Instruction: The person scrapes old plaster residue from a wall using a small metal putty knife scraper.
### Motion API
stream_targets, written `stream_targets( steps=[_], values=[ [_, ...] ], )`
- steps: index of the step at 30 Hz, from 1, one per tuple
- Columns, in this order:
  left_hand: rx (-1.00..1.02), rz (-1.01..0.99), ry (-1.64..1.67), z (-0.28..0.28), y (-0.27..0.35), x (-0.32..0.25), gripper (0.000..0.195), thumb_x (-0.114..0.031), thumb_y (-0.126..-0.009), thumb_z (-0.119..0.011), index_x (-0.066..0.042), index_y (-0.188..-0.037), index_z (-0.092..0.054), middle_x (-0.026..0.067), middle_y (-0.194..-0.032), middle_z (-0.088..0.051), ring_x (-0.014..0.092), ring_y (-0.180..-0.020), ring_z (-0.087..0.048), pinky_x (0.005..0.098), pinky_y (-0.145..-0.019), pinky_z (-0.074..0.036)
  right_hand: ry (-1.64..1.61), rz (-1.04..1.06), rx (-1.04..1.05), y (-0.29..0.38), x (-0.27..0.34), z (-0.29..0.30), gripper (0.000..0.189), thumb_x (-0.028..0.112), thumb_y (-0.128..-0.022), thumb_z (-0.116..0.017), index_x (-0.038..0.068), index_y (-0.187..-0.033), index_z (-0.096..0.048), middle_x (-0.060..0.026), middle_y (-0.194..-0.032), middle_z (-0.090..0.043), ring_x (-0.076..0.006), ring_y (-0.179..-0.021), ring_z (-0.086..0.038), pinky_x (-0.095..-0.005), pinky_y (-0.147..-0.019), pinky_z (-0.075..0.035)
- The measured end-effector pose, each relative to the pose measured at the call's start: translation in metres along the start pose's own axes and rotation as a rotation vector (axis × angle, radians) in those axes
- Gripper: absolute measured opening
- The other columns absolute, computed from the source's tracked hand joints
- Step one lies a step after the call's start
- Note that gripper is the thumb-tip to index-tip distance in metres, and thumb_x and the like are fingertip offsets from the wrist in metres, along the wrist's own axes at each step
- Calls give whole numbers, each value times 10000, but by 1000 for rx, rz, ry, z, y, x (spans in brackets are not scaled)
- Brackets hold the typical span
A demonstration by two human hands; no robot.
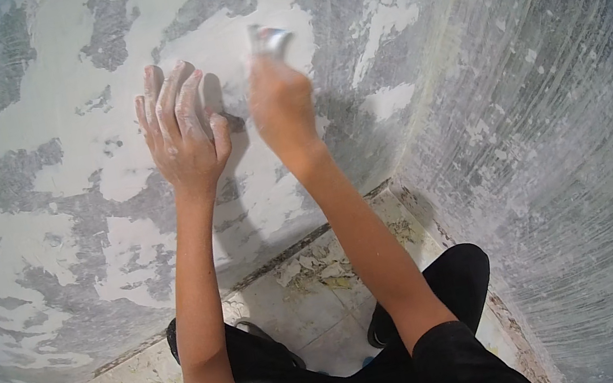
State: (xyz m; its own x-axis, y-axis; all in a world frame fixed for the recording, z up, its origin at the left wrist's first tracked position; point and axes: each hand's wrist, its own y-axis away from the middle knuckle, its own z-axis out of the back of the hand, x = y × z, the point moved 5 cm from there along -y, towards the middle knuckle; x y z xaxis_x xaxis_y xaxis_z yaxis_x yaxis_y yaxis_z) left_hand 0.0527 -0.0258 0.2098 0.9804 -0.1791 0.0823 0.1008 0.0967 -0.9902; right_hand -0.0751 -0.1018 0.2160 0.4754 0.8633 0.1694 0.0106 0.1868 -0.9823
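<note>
A wall point(114, 182) with patchy white coating over bare grey areas rises in front of me. My left hand point(182, 130) lies against it with fingers spread, white dust on the fingers and nothing in its grasp. To its right, my right hand point(284, 106) is closed around a small scraper-like tool point(271, 41). The tool is blurred, and its handle is hidden in my fist. Its metallic part sticks out above the knuckles, over a white patch of the wall. I cannot tell whether its edge touches the surface.
A second wall point(545, 149), streaked with scrape marks, meets the first at a corner on the right. Flakes of peeled coating point(317, 266) lie on the tiled floor point(321, 343) along the wall's base. My knees point(460, 275) are close to both walls.
</note>
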Motion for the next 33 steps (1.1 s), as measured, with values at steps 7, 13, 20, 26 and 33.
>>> stream_targets(
  steps=[7, 13, 20, 26, 33],
  values=[
    [-47, -30, 4, -4, 4, 1, 536, -97, -795, -557, -142, -1329, -558, 69, -1413, -556, 358, -1444, -409, 592, -1170, -294, 21, -36, 56, 0, 5, 1, 80, 12, -862, -557, 20, -785, -579, -171, -648, -563, -379, -592, -592, -453, -553, -479],
    [-51, -26, 49, -5, 0, -7, 549, -85, -778, -562, -130, -1325, -553, 81, -1398, -569, 360, -1436, -418, 590, -1174, -289, 108, -114, 18, 2, -5, -3, 79, 38, -898, -561, 10, -845, -613, -157, -642, -570, -328, -586, -602, -432, -561, -488],
    [-54, -38, 72, -2, 5, 0, 546, -77, -788, -547, -141, -1330, -555, 74, -1393, -580, 358, -1430, -429, 581, -1183, -280, 199, -196, -147, -2, -39, 22, 179, 59, -928, -570, -28, -1051, -666, -166, -636, -575, -339, -580, -595, -426, -552, -468],
    [-62, -38, 59, 2, 4, 0, 546, -71, -789, -545, -147, -1330, -556, 71, -1391, -583, 362, -1429, -429, 580, -1179, -291, 147, -124, 14, 3, -27, 7, 178, 57, -960, -518, -33, -1044, -646, -150, -619, -565, -306, -571, -603, -438, -519, -458],
    [-44, -25, 51, -2, 7, 2, 542, -79, -789, -545, -152, -1326, -557, 59, -1389, -584, 351, -1430, -431, 579, -1177, -296, 54, -103, 238, -1, -5, 3, 181, 68, -977, -509, -81, -973, -611, -216, -839, -682, -320, -644, -681, -444, -627, -546]
  ],
)
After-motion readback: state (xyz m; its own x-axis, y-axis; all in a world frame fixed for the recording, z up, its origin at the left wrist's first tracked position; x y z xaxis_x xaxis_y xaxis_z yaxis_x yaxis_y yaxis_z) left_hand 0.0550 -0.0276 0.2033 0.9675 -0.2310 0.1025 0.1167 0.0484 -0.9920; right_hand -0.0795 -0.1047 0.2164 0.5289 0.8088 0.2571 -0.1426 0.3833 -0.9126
